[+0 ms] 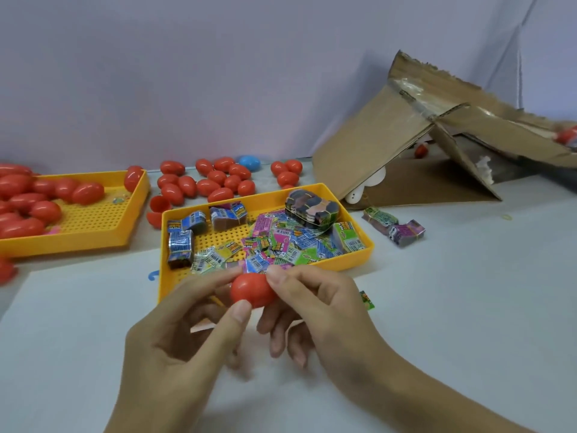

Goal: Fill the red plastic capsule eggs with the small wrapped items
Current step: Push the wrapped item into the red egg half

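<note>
Low center of the frame: both hands are pinching one red capsule egg (253, 290) just above the white table (452, 307). The left hand (175, 332) has thumb and fingers on its left end, the right hand (321, 310) grips the right end. Right behind it sits a yellow tray (359, 257) full of small wrapped items (281, 245), loose and in bundled stacks. Further back, mid frame, a pile of loose red eggs (215, 179) with one blue egg (249, 163). Far left, a second yellow tray (103, 220) holds more eggs. Upper right is a torn cardboard box (390, 135).
</note>
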`<state>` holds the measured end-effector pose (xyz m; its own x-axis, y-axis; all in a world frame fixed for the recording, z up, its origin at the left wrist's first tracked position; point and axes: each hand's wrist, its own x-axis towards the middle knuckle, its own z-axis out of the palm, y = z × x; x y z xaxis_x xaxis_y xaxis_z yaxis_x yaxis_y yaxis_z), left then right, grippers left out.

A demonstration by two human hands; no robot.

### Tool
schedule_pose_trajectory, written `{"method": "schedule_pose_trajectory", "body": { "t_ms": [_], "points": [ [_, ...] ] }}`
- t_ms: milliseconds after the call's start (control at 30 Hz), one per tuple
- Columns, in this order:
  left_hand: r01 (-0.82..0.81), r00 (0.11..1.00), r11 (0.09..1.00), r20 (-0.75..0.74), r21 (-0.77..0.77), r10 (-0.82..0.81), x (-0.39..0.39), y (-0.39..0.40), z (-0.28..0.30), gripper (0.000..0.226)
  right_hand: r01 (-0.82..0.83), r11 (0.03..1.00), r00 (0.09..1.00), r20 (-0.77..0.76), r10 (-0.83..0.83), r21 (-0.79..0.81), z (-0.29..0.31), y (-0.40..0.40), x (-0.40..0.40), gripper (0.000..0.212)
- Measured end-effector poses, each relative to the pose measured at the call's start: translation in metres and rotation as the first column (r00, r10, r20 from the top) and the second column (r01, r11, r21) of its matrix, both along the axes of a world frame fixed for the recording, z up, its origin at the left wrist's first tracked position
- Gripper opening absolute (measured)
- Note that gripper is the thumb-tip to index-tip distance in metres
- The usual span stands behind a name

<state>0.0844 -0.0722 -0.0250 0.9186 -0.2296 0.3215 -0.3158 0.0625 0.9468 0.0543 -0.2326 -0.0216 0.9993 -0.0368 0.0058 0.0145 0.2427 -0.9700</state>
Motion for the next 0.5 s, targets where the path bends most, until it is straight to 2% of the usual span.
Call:
{"method": "schedule_pose_trajectory", "body": {
  "t_ms": [67, 133, 267, 367, 500],
  "points": [
    [-0.017, 0.999, 1.000, -0.030, 0.000, 0.017, -0.001, -0.001, -0.003, 0.038, -0.002, 1.000, 1.000, 0.008, 0.001, 0.005, -0.002, -0.001, 0.000, 0.031],
    [0.010, 0.988, 0.995, -0.151, -0.097, -0.024, -0.001, 0.000, -0.006, 0.031, -0.001, 1.000, 1.000, 0.029, 0.001, -0.016, -0.003, 0.000, 0.001, 0.027],
    [0.001, 0.914, 0.981, -0.397, -0.194, -0.079, -0.007, -0.004, -0.003, 0.048, 0.014, 0.999, 0.998, 0.057, -0.011, -0.043, -0.005, 0.001, 0.000, 0.026],
    [-0.001, 0.881, 0.970, -0.459, -0.243, -0.114, -0.011, -0.008, -0.005, 0.053, 0.020, 0.998, 0.998, 0.068, -0.016, -0.051, -0.005, 0.001, -0.002, 0.031],
    [-0.008, 0.870, 0.965, -0.477, -0.261, -0.122, -0.007, -0.006, -0.004, 0.054, 0.018, 0.996, 0.996, 0.093, -0.010, -0.085, -0.006, 0.003, -0.003, 0.020]
  ]
}}
